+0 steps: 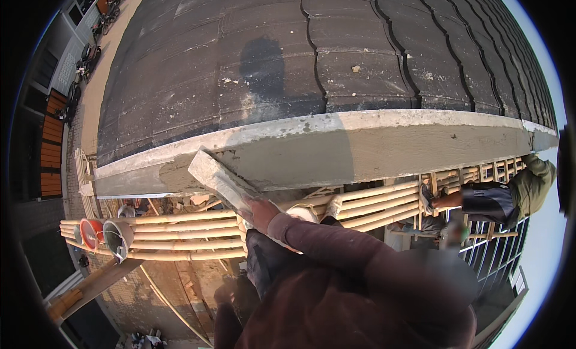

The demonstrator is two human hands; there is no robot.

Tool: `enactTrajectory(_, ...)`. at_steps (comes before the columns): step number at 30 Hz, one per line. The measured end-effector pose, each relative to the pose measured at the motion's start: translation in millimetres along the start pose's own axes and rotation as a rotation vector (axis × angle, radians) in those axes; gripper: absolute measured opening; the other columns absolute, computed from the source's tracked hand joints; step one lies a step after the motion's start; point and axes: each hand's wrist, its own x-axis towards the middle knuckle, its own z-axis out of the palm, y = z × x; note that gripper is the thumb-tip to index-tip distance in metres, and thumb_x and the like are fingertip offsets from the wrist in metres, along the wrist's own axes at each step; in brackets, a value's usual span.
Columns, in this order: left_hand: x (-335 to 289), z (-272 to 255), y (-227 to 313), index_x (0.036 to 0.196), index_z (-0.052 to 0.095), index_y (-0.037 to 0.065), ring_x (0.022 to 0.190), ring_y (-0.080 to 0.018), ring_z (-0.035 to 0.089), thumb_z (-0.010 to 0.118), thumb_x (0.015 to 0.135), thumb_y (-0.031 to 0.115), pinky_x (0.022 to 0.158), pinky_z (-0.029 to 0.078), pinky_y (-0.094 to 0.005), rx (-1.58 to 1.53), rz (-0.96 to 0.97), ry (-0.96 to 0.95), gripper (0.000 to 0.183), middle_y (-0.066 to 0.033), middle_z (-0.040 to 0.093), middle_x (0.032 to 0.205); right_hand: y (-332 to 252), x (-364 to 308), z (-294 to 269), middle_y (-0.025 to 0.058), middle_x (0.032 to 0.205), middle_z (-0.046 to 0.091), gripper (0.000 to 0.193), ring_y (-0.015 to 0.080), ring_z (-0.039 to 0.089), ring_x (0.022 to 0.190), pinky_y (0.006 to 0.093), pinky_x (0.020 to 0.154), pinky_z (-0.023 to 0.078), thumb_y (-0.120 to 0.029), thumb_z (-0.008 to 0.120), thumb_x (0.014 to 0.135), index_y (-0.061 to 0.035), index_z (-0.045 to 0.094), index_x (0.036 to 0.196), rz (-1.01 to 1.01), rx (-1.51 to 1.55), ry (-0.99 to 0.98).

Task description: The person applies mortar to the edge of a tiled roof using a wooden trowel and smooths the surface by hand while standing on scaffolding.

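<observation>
My right hand (pixel 261 214) is closed around a long, flat plasterer's straightedge (pixel 219 178) crusted with pale mortar. Its far end lies against the grey plastered face of the roof-edge beam (pixel 288 154), where the mortar looks darker and rougher to the left. The lower end passes under my sleeve. Low down beside my body, my left hand (pixel 225 295) is in shadow, and its fingers do not show clearly.
Bamboo scaffold poles (pixel 186 235) run below the beam, carrying an orange bucket (pixel 92 234) and a grey bucket (pixel 118 238). Dark roof tiles (pixel 360 61) slope above. To the right, another person (pixel 531 184) stands on the scaffold. The ground lies far below.
</observation>
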Motion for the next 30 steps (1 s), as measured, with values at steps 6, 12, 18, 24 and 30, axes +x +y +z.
enactTrajectory(6, 15, 4, 28, 0.103, 0.068, 0.010, 0.078, -0.0199, 0.064, 0.061, 0.097, 0.021, 0.061, 0.055, -0.0353, -0.710, -0.348, -0.376, 0.015, -0.0047, 0.065, 0.087, 53, -87, -98, 0.0318, 0.130, 0.062, 0.056, 0.0432, 0.060, 0.123, 0.0433, 0.106, 0.047, -0.032, 0.060, 0.101, 0.0049, 0.051, 0.142, -0.036, 0.023, 0.489)
enactTrajectory(12, 85, 49, 64, 0.111, 0.062, 0.017, 0.063, -0.0172, 0.057, 0.061, 0.098, 0.029, 0.053, 0.042, -0.0364, 0.019, 0.189, 0.079, 0.018, -0.0012, 0.059, 0.081, 124, -181, -229, 0.0270, 0.115, 0.071, 0.043, 0.0349, 0.072, 0.106, 0.0397, 0.090, 0.055, -0.021, 0.057, 0.104, 0.0037, 0.055, 0.138, 0.232, 0.160, 0.881)
enactTrajectory(18, 80, 67, 121, 0.121, 0.062, 0.009, 0.077, -0.0204, 0.067, 0.060, 0.100, 0.028, 0.063, 0.053, -0.0386, -0.052, 0.169, 0.057, 0.028, -0.0081, 0.067, 0.099, 103, -128, -161, 0.0335, 0.115, 0.067, 0.055, 0.0462, 0.066, 0.111, 0.0477, 0.096, 0.053, -0.032, 0.060, 0.100, 0.0096, 0.055, 0.135, 0.286, 0.089, 0.736)
enactTrajectory(24, 59, 42, 111, 0.117, 0.063, 0.017, 0.064, -0.0180, 0.060, 0.057, 0.102, 0.030, 0.054, 0.044, -0.0369, -0.033, 0.014, 0.075, 0.021, -0.0023, 0.062, 0.084, 39, -48, -62, 0.0293, 0.116, 0.068, 0.061, 0.0465, 0.063, 0.112, 0.0506, 0.100, 0.049, -0.042, 0.055, 0.101, 0.0013, 0.050, 0.144, 0.153, 0.054, 0.275)
enactTrajectory(30, 33, 44, 103, 0.105, 0.055, 0.020, 0.060, -0.0201, 0.052, 0.059, 0.097, 0.030, 0.051, 0.032, -0.0342, -0.100, -0.236, 0.067, 0.013, -0.0031, 0.053, 0.080, 33, -51, -47, 0.0298, 0.143, 0.053, 0.073, 0.0438, 0.054, 0.130, 0.0445, 0.113, 0.042, -0.046, 0.059, 0.099, 0.0052, 0.043, 0.148, -0.064, 0.090, 0.244)
